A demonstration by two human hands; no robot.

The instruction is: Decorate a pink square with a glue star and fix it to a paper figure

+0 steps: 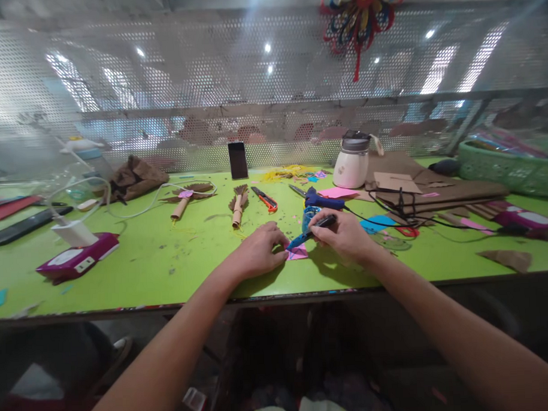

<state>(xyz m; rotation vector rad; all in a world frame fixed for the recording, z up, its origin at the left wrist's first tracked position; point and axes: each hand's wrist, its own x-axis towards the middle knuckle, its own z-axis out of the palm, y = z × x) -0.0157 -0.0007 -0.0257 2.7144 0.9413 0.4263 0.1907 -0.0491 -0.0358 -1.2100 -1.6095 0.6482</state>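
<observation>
My right hand (344, 236) grips a dark-bodied blue pen (307, 235) in its fingers and slants the tip down to a small pink piece of paper (298, 252). My left hand (260, 252) rests on the green table with curled fingers, thumb and forefinger closed at the paper's left edge. Just beyond the right hand lies a dark blue glue gun (321, 200). An orange craft knife (265, 200) is further back, beside a rolled brown paper figure (238, 208). A second brown paper figure (184, 201) bears a pink piece.
A white flask (351, 162) stands at the back right, near brown paper sheets (439, 179) and a green basket (501, 166). A phone (237, 160) leans against the mesh screen. Purple power strips (78, 258) and cables lie at both sides.
</observation>
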